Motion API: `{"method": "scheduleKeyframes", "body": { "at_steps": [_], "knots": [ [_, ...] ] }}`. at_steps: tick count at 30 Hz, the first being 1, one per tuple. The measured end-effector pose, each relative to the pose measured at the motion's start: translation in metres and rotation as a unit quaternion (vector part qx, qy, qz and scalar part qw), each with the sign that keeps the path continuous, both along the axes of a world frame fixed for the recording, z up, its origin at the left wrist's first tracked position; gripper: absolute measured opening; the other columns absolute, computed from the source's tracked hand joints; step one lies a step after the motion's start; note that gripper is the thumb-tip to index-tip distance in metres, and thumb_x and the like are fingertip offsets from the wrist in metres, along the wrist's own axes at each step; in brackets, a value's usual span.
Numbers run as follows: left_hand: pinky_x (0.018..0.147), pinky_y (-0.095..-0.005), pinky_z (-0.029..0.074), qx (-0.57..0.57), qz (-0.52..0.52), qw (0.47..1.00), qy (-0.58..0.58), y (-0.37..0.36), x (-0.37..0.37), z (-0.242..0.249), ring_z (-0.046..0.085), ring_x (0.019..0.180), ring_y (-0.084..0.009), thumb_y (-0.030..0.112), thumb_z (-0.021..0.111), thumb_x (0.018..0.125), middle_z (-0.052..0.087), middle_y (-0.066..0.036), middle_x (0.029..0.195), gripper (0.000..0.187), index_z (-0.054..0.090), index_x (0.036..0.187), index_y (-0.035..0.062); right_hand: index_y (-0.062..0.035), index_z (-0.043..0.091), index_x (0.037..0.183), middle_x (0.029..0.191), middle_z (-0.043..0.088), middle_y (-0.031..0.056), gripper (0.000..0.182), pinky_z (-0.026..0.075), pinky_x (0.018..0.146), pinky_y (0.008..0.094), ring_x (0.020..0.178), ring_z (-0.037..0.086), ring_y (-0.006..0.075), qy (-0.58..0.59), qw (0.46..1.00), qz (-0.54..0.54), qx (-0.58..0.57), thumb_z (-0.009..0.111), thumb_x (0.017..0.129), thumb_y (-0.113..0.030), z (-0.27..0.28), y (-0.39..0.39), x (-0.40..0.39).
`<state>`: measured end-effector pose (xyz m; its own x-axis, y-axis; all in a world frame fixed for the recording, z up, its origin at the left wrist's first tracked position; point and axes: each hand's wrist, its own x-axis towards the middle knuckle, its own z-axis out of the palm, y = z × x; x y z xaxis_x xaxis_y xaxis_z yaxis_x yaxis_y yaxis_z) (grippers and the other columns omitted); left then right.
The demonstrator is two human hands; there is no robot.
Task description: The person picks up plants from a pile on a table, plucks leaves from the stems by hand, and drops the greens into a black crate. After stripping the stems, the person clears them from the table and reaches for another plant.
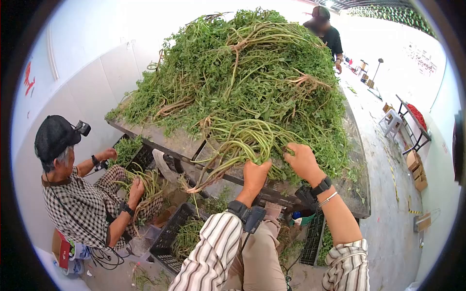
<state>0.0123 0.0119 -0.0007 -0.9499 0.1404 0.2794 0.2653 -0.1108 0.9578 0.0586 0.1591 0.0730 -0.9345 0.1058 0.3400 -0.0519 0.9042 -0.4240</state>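
My left hand (256, 177) is closed around a bunch of long, pale green stems (245, 138) at the table's near edge. The bunch's brownish root end (199, 186) trails left over the edge, and loops of stem rise above my fist. Just right of it, my right hand (305, 162) has its fingers drawn together beside leafy shoots; what lies between the fingertips is too small to make out. Behind both hands rises a large heap of leafy green plants (208, 72), with a few brownish roots showing among the leaves.
The heap rests on a dark table (357, 191). Below stand black crates (162, 250) holding greens. At left, a seated person (80, 194) in a checked shirt handles stems; another person (334, 41) stands beyond the heap. A stool (390, 122) and cardboard boxes (416, 167) are at right.
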Motion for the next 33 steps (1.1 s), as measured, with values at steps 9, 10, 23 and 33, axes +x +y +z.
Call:
{"method": "scheduleKeyframes", "body": {
  "at_steps": [9, 10, 23, 33],
  "knots": [
    [0.061, -0.0363, 0.044, 0.038, -0.018, 0.999, -0.034, 0.003, -0.003, -0.006, 0.057, 0.063, -0.0219, 0.015, 0.062, 0.073, 0.062, -0.011, 0.072, 0.022, 0.059, 0.085, -0.0027, -0.0027, 0.058, 0.098, 0.091, 0.055, 0.0172, 0.023, 0.046, 0.072, 0.0412, 0.085, 0.055, 0.0348, 0.024, 0.999, -0.013, 0.042, 0.056, 0.076, -0.009, 0.003, -0.001, 0.007],
    [0.061, -0.0363, 0.044, 0.036, -0.020, 0.998, -0.039, 0.003, -0.002, -0.006, 0.057, 0.063, -0.0219, 0.015, 0.062, 0.073, 0.062, -0.011, 0.072, 0.022, 0.059, 0.085, -0.0027, -0.0016, 0.057, 0.097, 0.089, 0.056, 0.0193, 0.023, 0.045, 0.073, 0.0426, 0.085, 0.055, 0.0356, 0.040, 0.998, -0.002, 0.053, 0.056, 0.076, -0.008, 0.000, 0.001, 0.007],
    [0.061, -0.0365, 0.044, 0.013, -0.012, 1.000, -0.016, -0.001, -0.002, -0.001, 0.055, 0.062, -0.0241, 0.014, 0.061, 0.072, 0.061, -0.012, 0.072, 0.019, 0.059, 0.083, -0.0021, 0.0034, 0.059, 0.093, 0.083, 0.059, 0.0195, 0.023, 0.044, 0.072, 0.0370, 0.076, 0.056, 0.0289, -0.030, 0.992, 0.085, -0.091, 0.053, 0.076, -0.010, 0.017, 0.012, 0.020],
    [0.062, -0.0324, 0.044, -0.004, -0.003, 1.000, 0.012, -0.002, -0.003, 0.000, 0.051, 0.065, -0.0163, 0.013, 0.064, 0.073, 0.060, -0.008, 0.074, 0.021, 0.059, 0.085, -0.0031, -0.0005, 0.062, 0.081, 0.073, 0.059, 0.0017, 0.016, 0.040, 0.072, 0.0250, 0.073, 0.051, 0.0110, -0.072, 0.924, 0.023, -0.375, 0.053, 0.081, -0.014, 0.034, 0.034, 0.025]
  ]
}}
